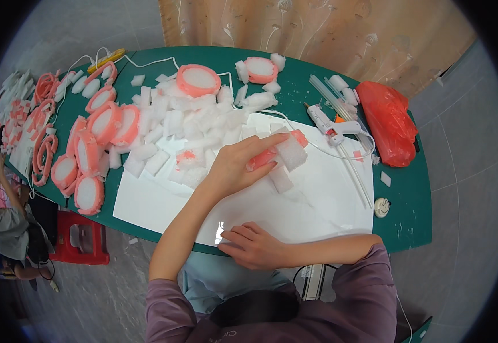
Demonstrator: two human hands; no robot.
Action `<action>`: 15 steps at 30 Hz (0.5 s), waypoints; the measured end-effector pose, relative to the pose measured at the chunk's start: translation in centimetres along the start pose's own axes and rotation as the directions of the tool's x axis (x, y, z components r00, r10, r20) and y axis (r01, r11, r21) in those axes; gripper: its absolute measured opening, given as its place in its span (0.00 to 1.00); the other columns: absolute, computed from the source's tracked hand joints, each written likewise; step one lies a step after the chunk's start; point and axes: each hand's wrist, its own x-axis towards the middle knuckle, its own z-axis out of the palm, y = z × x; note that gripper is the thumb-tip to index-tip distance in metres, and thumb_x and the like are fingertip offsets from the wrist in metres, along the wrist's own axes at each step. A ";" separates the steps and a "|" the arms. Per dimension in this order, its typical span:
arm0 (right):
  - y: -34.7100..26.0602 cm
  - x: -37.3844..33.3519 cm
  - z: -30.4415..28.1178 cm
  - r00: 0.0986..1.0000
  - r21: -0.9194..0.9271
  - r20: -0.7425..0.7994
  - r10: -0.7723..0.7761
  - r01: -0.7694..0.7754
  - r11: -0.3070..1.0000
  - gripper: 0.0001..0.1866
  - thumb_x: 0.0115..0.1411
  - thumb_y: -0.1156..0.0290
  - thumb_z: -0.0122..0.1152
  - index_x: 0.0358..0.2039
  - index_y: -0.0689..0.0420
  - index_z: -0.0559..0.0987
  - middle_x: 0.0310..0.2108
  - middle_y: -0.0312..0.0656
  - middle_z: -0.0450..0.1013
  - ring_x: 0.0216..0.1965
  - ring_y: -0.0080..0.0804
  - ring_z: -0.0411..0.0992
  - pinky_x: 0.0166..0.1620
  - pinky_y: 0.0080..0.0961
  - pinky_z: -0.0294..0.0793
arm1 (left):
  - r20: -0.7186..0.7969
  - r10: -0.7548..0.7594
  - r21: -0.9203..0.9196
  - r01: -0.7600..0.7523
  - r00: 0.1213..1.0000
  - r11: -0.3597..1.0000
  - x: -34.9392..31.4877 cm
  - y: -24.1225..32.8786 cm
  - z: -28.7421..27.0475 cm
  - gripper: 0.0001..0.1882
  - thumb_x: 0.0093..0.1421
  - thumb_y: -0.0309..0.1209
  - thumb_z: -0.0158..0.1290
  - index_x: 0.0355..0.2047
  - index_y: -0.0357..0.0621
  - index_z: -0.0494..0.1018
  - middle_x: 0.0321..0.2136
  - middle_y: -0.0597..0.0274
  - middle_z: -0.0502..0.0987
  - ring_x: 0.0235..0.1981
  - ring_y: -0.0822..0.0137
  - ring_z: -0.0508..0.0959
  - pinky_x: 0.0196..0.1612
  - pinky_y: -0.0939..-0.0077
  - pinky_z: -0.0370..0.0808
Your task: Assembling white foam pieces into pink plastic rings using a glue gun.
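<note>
My left hand (238,167) reaches over a white board (317,212) on the table. Its thumb and index finger close around a pink foam piece (261,160). Against the fingertips is a white foam block (292,153) with a bit of pink at its upper corner, and I cannot tell if it is joined to the pink piece. Another white foam piece (281,179) lies just below. My right hand (253,246) rests at the board's near edge, fingers loosely bent and apart, holding nothing visible.
Loose white foam pieces (171,123) are heaped left of my hands, with pink-rimmed foam ovals (106,123) beyond. A hot glue gun (326,123), clear sticks (358,184), a red plastic bag (385,123) and a small round object (381,207) lie right. Another person (11,228) sits far left near a red stool (83,257).
</note>
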 end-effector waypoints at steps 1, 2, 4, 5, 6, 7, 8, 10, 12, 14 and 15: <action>0.0 0.0 0.0 1.000 0.000 0.000 0.000 0.000 1.000 0.17 0.43 0.73 0.51 0.37 0.58 0.71 0.42 0.45 0.63 0.44 0.37 0.62 0.45 0.33 0.62 | -0.001 0.003 -0.001 -0.003 1.000 1.000 0.0 0.0 0.0 0.26 0.45 0.27 0.56 0.48 0.48 0.68 0.43 0.57 0.73 0.37 0.62 0.75 0.40 0.76 0.71; 0.0 0.0 0.0 1.000 -0.003 0.002 0.000 0.000 1.000 0.17 0.43 0.73 0.51 0.37 0.59 0.71 0.42 0.45 0.63 0.44 0.37 0.62 0.45 0.33 0.62 | -0.002 0.004 -0.001 -0.004 1.000 1.000 0.0 0.0 0.0 0.26 0.45 0.27 0.56 0.48 0.48 0.68 0.43 0.57 0.73 0.37 0.62 0.75 0.40 0.76 0.71; 0.0 0.0 0.0 1.000 -0.006 0.005 0.000 0.000 1.000 0.17 0.43 0.73 0.51 0.37 0.59 0.71 0.42 0.45 0.63 0.44 0.37 0.62 0.45 0.33 0.62 | 0.005 -0.003 0.002 0.003 1.000 1.000 0.0 0.0 0.0 0.26 0.45 0.27 0.56 0.48 0.48 0.68 0.43 0.57 0.73 0.36 0.62 0.75 0.40 0.76 0.71; 0.0 0.0 0.0 1.000 -0.008 0.003 -0.002 0.002 1.000 0.17 0.43 0.73 0.51 0.37 0.59 0.71 0.42 0.45 0.63 0.44 0.37 0.62 0.45 0.33 0.62 | 0.005 -0.002 0.002 0.002 1.000 1.000 0.0 0.0 0.0 0.26 0.45 0.27 0.56 0.48 0.48 0.68 0.43 0.57 0.73 0.36 0.62 0.75 0.40 0.76 0.71; 0.0 -0.1 0.0 1.000 -0.009 0.001 -0.004 0.004 1.000 0.17 0.43 0.73 0.51 0.37 0.59 0.71 0.42 0.45 0.63 0.44 0.37 0.62 0.45 0.33 0.62 | 0.005 0.001 0.002 -0.001 1.000 1.000 0.0 -0.1 0.0 0.26 0.45 0.27 0.56 0.48 0.48 0.68 0.43 0.57 0.73 0.36 0.62 0.75 0.40 0.76 0.71; 0.0 -0.1 0.1 1.000 -0.009 0.002 -0.003 0.003 1.000 0.17 0.43 0.73 0.51 0.37 0.59 0.71 0.42 0.45 0.63 0.44 0.37 0.62 0.45 0.33 0.62 | 0.004 0.002 0.002 -0.002 1.000 1.000 0.0 -0.1 0.0 0.26 0.45 0.27 0.56 0.48 0.48 0.68 0.43 0.57 0.73 0.36 0.62 0.75 0.40 0.76 0.71; 0.0 -0.1 0.1 1.000 -0.003 0.001 0.001 -0.001 1.000 0.17 0.43 0.73 0.51 0.37 0.58 0.71 0.42 0.45 0.63 0.44 0.37 0.62 0.45 0.33 0.62 | 0.004 0.002 0.002 -0.002 1.000 1.000 0.0 -0.1 0.0 0.26 0.45 0.27 0.56 0.48 0.48 0.68 0.43 0.57 0.73 0.36 0.62 0.75 0.40 0.76 0.71; 0.0 -0.1 0.1 1.000 0.003 0.001 0.005 -0.005 1.000 0.17 0.43 0.73 0.51 0.37 0.58 0.71 0.42 0.45 0.63 0.44 0.37 0.62 0.46 0.33 0.62 | -0.007 0.018 0.005 -0.018 1.000 1.000 0.0 -0.1 0.0 0.26 0.45 0.27 0.56 0.48 0.48 0.68 0.43 0.57 0.73 0.37 0.62 0.75 0.40 0.76 0.71; 0.0 -0.1 0.1 1.000 0.000 0.005 0.006 -0.006 1.000 0.17 0.43 0.73 0.51 0.37 0.58 0.71 0.42 0.45 0.64 0.44 0.37 0.62 0.46 0.33 0.62 | 0.000 0.006 0.002 -0.006 1.000 1.000 0.0 0.0 0.0 0.26 0.45 0.27 0.56 0.48 0.48 0.68 0.44 0.57 0.73 0.37 0.62 0.75 0.40 0.75 0.71; 0.0 -0.1 0.1 1.000 -0.002 0.005 0.006 -0.006 1.000 0.17 0.43 0.73 0.51 0.37 0.58 0.71 0.43 0.45 0.64 0.44 0.37 0.62 0.46 0.33 0.62 | 0.006 -0.006 -0.002 0.006 1.000 1.000 0.0 -0.1 0.0 0.26 0.45 0.27 0.56 0.48 0.48 0.68 0.44 0.57 0.73 0.37 0.62 0.75 0.40 0.75 0.71; 0.0 -0.1 0.1 1.000 -0.003 0.006 0.005 -0.005 1.000 0.17 0.43 0.73 0.51 0.37 0.58 0.71 0.43 0.45 0.63 0.44 0.37 0.62 0.46 0.33 0.62 | -0.003 0.007 0.003 -0.007 1.000 1.000 0.0 -0.1 0.0 0.26 0.45 0.27 0.56 0.48 0.48 0.68 0.44 0.57 0.73 0.37 0.62 0.75 0.40 0.75 0.71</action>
